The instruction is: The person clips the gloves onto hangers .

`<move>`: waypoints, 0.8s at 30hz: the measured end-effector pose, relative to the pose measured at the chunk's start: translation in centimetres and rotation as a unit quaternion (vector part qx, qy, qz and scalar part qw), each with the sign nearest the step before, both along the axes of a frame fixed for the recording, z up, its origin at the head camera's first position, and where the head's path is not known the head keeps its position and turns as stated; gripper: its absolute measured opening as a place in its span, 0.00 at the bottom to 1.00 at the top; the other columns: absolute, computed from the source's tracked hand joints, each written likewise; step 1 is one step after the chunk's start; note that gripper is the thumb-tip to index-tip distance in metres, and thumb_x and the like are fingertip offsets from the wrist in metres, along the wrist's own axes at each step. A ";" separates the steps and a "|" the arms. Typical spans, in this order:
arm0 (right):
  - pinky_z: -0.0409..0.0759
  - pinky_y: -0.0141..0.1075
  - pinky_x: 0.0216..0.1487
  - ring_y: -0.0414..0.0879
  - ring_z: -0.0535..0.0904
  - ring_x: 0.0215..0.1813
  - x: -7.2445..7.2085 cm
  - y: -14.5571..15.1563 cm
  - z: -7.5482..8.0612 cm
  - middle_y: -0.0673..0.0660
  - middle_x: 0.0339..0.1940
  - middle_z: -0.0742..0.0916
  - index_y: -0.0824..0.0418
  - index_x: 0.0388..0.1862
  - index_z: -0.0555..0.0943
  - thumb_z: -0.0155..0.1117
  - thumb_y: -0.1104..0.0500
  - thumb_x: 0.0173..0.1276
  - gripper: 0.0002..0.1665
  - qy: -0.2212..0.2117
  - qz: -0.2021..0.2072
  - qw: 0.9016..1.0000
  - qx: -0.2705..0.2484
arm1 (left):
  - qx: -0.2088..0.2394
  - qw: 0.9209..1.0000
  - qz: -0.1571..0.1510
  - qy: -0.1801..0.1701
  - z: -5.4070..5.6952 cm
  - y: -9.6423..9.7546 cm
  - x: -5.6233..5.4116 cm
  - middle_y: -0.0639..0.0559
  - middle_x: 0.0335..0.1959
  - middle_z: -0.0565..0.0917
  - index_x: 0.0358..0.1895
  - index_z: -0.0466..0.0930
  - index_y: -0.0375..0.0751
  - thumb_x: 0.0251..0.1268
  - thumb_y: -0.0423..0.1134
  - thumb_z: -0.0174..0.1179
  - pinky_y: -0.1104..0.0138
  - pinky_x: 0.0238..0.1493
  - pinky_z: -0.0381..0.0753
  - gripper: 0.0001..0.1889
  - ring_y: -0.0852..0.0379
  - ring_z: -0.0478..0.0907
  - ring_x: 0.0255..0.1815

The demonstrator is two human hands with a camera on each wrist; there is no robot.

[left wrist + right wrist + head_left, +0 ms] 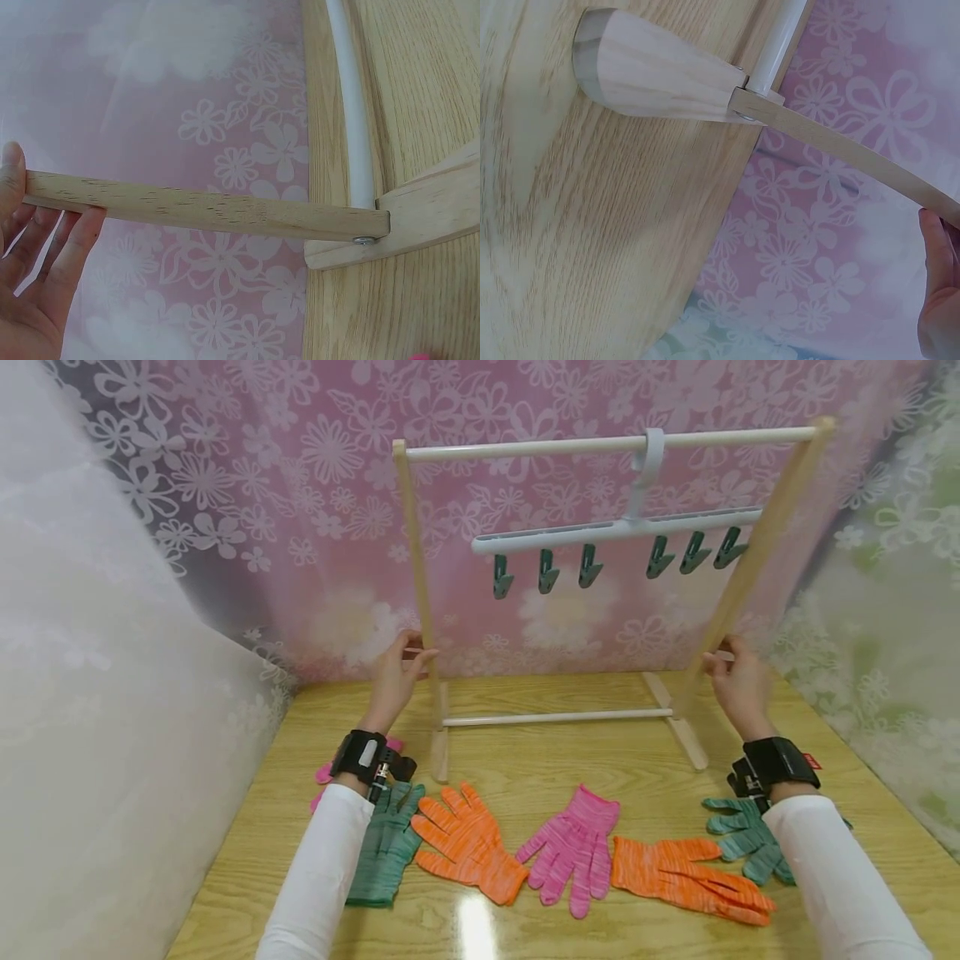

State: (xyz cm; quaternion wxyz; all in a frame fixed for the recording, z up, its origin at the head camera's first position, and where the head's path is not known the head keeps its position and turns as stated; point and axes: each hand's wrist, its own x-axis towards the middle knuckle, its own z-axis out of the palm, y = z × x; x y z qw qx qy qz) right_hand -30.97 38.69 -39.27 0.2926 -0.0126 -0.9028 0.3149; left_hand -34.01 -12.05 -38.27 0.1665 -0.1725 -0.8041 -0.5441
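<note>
A wooden rack (pixel 416 552) with white rods stands at the back of the table. My left hand (pixel 395 681) holds its left post (pixel 202 206) low down, with the thumb on one side and fingers on the other. On the opposite side my right hand (pixel 738 685) grips the right post (pixel 855 154) at about the same height; only part of that hand shows in the right wrist view. From the top rod hangs a pale blue hanger (pixel 555 537) by its hook, tilted slightly. Several dark green clips (pixel 589 567) dangle from its bar, holding nothing.
Along the table's (pixel 555 760) front lie green gloves (pixel 382 852) (pixel 750 835), orange gloves (pixel 468 839) (pixel 675 872) and a pink glove (pixel 573 847). Another pink piece (pixel 324 774) is partly hidden behind my left wrist. Flowered curtains (pixel 337 527) enclose the back and sides.
</note>
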 end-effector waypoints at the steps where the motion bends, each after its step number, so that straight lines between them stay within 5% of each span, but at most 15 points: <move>1: 0.60 0.14 0.28 0.70 0.83 0.51 0.0 -0.1 0.0 0.73 0.59 0.82 0.71 0.65 0.73 0.56 0.61 0.80 0.21 0.000 -0.003 1.000 0.003 | -0.005 1.000 0.004 0.002 0.0 -0.1 0.0 0.38 0.51 0.81 0.57 0.75 0.36 0.74 0.42 0.61 0.52 0.45 0.88 0.17 0.39 0.80 0.52; 7: 0.64 0.21 0.30 0.67 0.84 0.50 -0.1 -0.8 -0.1 0.70 0.59 0.83 0.70 0.63 0.74 0.58 0.59 0.79 0.20 0.001 -0.008 1.000 0.014 | -0.018 0.999 0.025 0.007 0.0 -0.9 0.3 0.39 0.51 0.82 0.58 0.76 0.37 0.73 0.44 0.62 0.57 0.43 0.89 0.19 0.41 0.81 0.51; 14: 0.64 0.18 0.29 0.68 0.85 0.49 0.0 -1.6 -0.1 0.71 0.58 0.83 0.71 0.64 0.75 0.60 0.60 0.78 0.21 0.012 0.002 1.000 0.004 | -0.016 0.999 0.028 0.000 0.1 -1.7 0.6 0.39 0.52 0.81 0.59 0.75 0.38 0.74 0.42 0.62 0.57 0.44 0.89 0.18 0.41 0.81 0.51; 20: 0.77 0.51 0.38 0.69 0.85 0.49 -0.1 -2.3 -0.4 0.72 0.57 0.83 0.70 0.63 0.75 0.60 0.60 0.78 0.21 0.019 0.004 1.000 0.003 | -0.010 1.000 0.021 -0.005 0.1 -2.4 1.0 0.38 0.54 0.80 0.60 0.74 0.37 0.75 0.42 0.61 0.55 0.47 0.88 0.18 0.40 0.80 0.53; 24: 0.77 0.60 0.43 0.70 0.85 0.49 0.0 -2.6 -0.3 0.73 0.55 0.84 0.70 0.63 0.75 0.61 0.61 0.77 0.20 0.028 0.011 1.000 -0.004 | -0.016 0.999 0.027 -0.006 0.2 -2.7 1.2 0.38 0.54 0.80 0.60 0.75 0.37 0.74 0.44 0.60 0.57 0.45 0.88 0.19 0.41 0.81 0.52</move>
